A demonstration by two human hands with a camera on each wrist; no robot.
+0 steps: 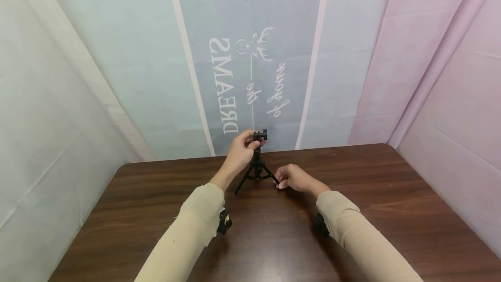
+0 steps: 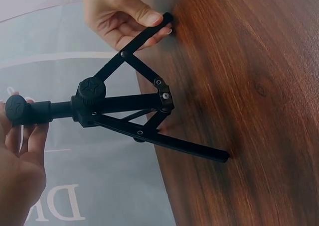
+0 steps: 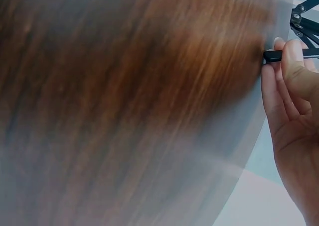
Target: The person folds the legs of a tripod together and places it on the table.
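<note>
A small black tripod (image 2: 132, 102) stands with its legs spread near the back of the wooden table, in the middle of the head view. My left hand (image 1: 242, 150) grips its top, just below a knob (image 1: 265, 134) that sticks out to the right. Lower down, my right hand (image 1: 294, 178) pinches the end of one leg (image 2: 148, 34) between thumb and fingers. In the right wrist view the leg's tip (image 3: 272, 56) pokes out past the thumb. Another leg (image 2: 194, 149) slants toward the tabletop, and hinged braces join the legs to the centre column.
The brown wooden table (image 1: 372, 212) has rounded back corners. Behind it hangs a pale blue and grey cloth (image 1: 282, 8) with mirrored lettering. Pinkish cloth (image 1: 462, 99) hangs on the right and whitish cloth (image 1: 43, 99) on the left.
</note>
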